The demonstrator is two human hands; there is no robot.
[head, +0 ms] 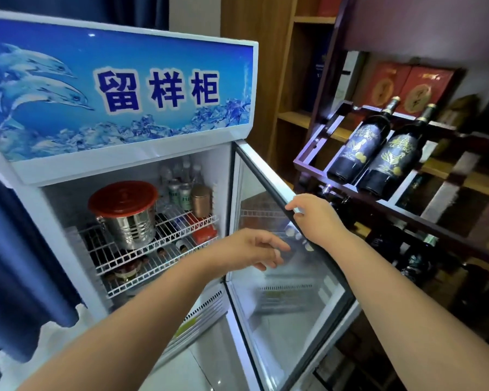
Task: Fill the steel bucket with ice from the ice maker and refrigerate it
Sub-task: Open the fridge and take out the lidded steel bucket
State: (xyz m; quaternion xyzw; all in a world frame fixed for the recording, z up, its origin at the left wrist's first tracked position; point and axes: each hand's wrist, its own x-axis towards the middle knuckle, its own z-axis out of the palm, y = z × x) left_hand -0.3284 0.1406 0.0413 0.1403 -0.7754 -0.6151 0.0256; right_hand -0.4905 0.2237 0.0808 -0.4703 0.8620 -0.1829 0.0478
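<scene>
Steel bucket (130, 224) with red lid (123, 197) stood on the upper wire shelf (187, 222) of the fridge (96, 167).
Right hand (312, 214) gripped the open glass door (288, 306) at its edge; left hand (251, 249) hung loose-fingered, holding nothing.

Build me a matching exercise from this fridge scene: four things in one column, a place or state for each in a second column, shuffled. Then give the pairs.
Column A
1. ribbed steel bucket with a red lid
2. glass fridge door with a white frame
3. right hand
4. left hand

Column B
a. stands open
b. grips the door's upper edge
c. stands on the upper white wire shelf
d. fingers relaxed, holds nothing

Pairs: 1-c, 2-a, 3-b, 4-d
</scene>
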